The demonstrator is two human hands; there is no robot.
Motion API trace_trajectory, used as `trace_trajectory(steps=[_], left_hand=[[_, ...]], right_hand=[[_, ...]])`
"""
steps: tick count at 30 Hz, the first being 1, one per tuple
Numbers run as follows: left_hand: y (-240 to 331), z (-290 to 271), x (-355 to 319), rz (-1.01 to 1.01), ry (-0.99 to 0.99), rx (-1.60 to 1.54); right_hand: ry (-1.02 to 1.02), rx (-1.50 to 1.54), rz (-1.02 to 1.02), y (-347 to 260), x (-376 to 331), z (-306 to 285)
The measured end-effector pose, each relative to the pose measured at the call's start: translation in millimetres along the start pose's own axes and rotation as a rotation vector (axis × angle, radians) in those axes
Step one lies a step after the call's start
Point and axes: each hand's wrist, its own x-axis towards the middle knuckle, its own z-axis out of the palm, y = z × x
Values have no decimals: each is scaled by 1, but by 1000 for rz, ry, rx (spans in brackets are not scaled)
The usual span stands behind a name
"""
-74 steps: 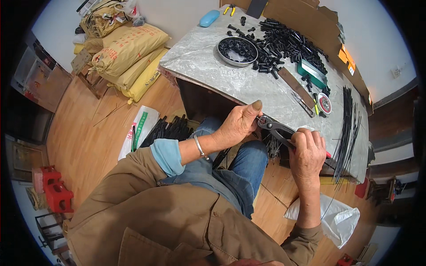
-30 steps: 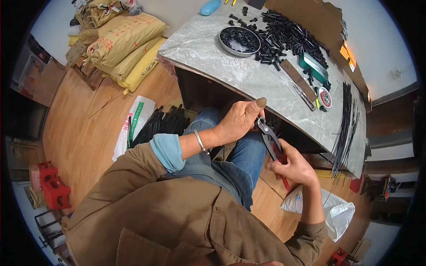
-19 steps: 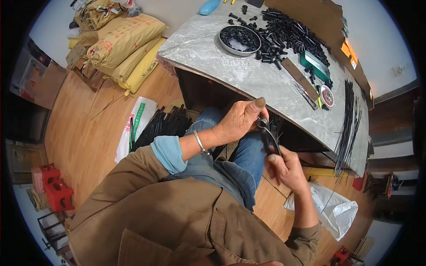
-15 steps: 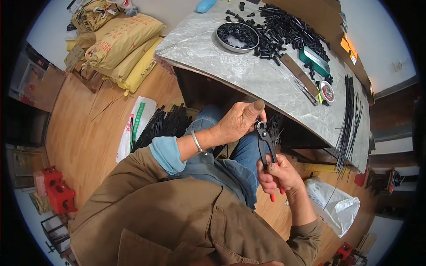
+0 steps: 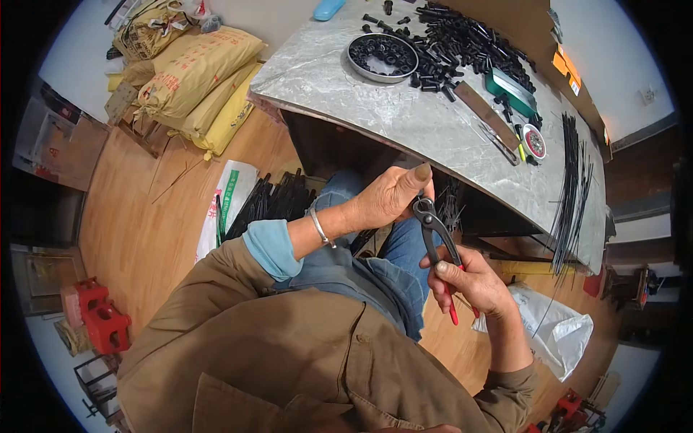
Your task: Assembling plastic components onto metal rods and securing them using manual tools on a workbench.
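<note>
Pincers at my lap
My right hand [image 5: 473,281] gripped the red-handled pincers [image 5: 437,242]; my left hand [image 5: 386,198] pinched at their head, below the tabletop [image 5: 375,108] edge.

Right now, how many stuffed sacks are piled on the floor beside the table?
4 that I can tell: three tan and yellow sacks stacked in one leaning pile left of the table, and one more sack behind them. Others may be hidden underneath.

Even, bright daylight with soft shadows, mild sheen on the table [image 5: 404,115] at 12 o'clock, sharp centre, strong fisheye bending and black vignette around the rim.
</note>
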Motion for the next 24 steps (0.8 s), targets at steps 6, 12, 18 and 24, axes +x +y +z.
trace_trajectory(steps=[6, 12, 18, 24], left_hand=[[-5, -1, 3, -31, -58, 31], [-7, -2, 10, -1, -62, 36], [-12, -7, 13, 32, 179, -117], [-8, -6, 18, -30, 186, -117]], right_hand=[[16, 55, 28, 17, 5, 8], [76, 7, 77, 18, 10, 7], [926, -1222, -786, 13, 37, -72], [1427, -1269, -325, -30, 57, -204]])
